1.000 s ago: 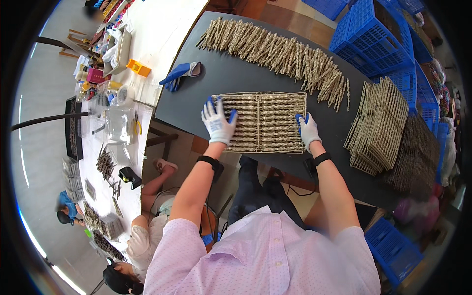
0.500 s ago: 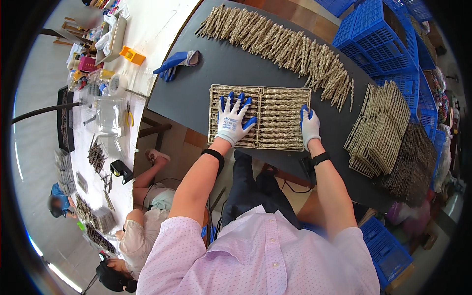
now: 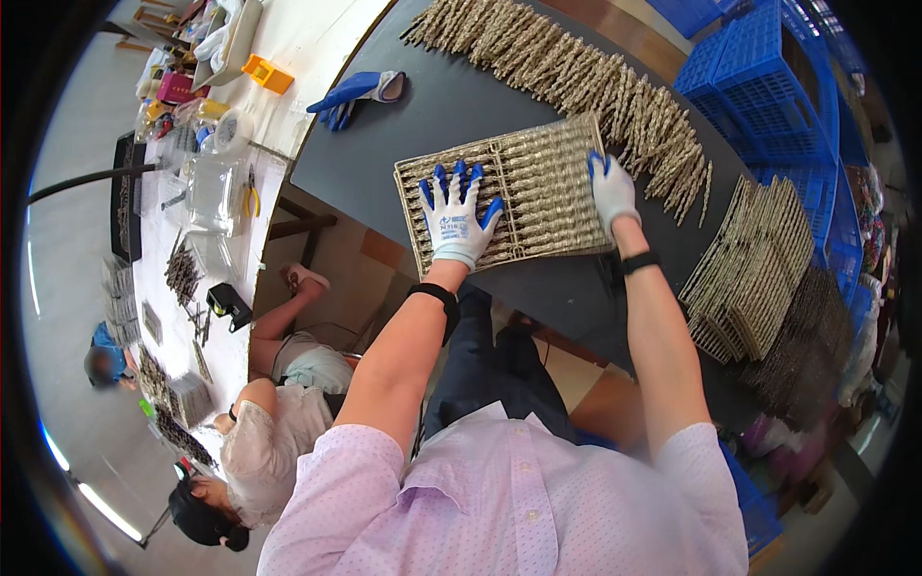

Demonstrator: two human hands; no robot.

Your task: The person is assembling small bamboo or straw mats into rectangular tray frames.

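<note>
A rectangular rack (image 3: pixel 552 192) filled with rows of twisted tan rods lies tilted at the near edge of the dark table, its right end turned away from me. My left hand (image 3: pixel 459 216), in a white glove with blue fingertips, rests flat on its left half with fingers spread. My gloved right hand (image 3: pixel 612 192) grips the rack's right edge, the fingers curled at the rim. Behind the rack lies a long row of loose twisted rods (image 3: pixel 576 91). A spare blue and white glove (image 3: pixel 355 96) lies to the left of that row.
Stacked tan racks (image 3: pixel 749 274) stand at the right of the table, with darker racks (image 3: pixel 802 346) beside them. Blue crates (image 3: pixel 759 86) rise beyond. At left, a white table (image 3: pixel 298 38) holds a tape dispenser (image 3: pixel 229 305) and clear boxes; a seated person (image 3: pixel 288 432) is next to it.
The rack's right end has swung away from me and up, moved by my right hand. My left hand stays spread on it. The whole view has shifted slightly.
</note>
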